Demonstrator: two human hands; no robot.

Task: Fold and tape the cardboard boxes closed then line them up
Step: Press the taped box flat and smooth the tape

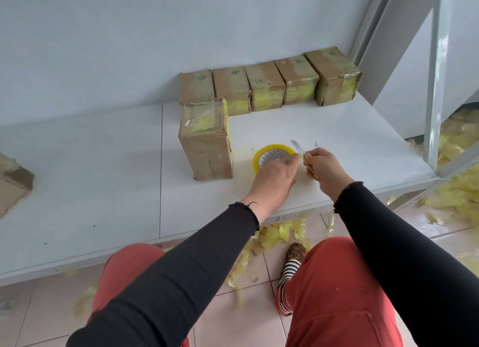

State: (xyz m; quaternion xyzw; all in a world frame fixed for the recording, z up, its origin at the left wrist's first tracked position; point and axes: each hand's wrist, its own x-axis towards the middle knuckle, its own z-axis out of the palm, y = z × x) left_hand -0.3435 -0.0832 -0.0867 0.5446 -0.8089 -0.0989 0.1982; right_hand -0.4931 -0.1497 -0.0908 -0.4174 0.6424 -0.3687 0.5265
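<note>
Soft, even daylight fills my view, cool and bright, with no hard glare. Only faint shadows sit under my hands and beside the boxes (269, 84). The wide lens bends the table (103, 191) edge and shelf post. Floor scraps near my knee look motion-blurred.

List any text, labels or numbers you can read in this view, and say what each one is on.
Nothing reads clearly.
Table front edge: faint handwritten marks, maybe starting with "A", too blurred to read.
Tabletop mark beyond the right hand: small, illegible.
Boxes along the wall: dark stamps on top, too smudged to read.
Tape roll and knife: pattern only, no text.
</note>
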